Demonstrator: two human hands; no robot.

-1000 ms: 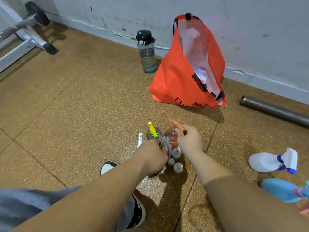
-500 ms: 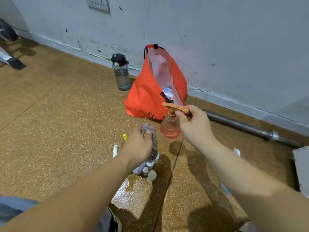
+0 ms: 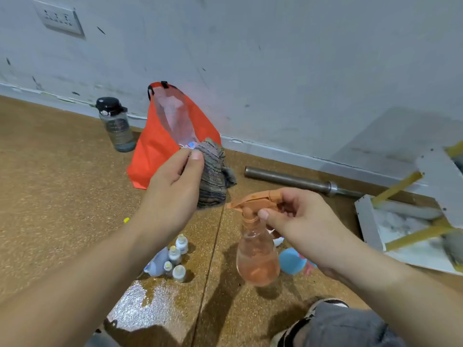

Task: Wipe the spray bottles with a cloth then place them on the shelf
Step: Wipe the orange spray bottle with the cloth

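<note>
From the head camera, looking down: I am holding the orange spray bottle (image 3: 258,256) in the air above the floor (image 3: 62,196). My right hand (image 3: 300,221) is curling its fingers round the trigger head, so the body is hanging below it. My left hand (image 3: 175,186) is pinching the cloth (image 3: 213,176) between thumb and fingers, up and to the left of the nozzle and not touching the bottle.

I judge that I am only starting on this bottle, and the wiping has yet to begin. The shelf (image 3: 365,216), a white board unit with yellow rods at the right edge, is showing no bottles on the part I can see. More bottles are waiting on the floor: a cluster of small capped bottles (image 3: 175,259) beneath my left arm and a blue bottle (image 3: 290,260) behind the orange one.

The bottle in my hand is clear, tinted plastic, pear-shaped with a narrow neck, and it is looking smooth and slippery. The cloth is a soft, ribbed, striped knit, bunching into a wad. The floor is speckled and grainy, and a wet patch (image 3: 150,304) is shining near my knees.
</note>
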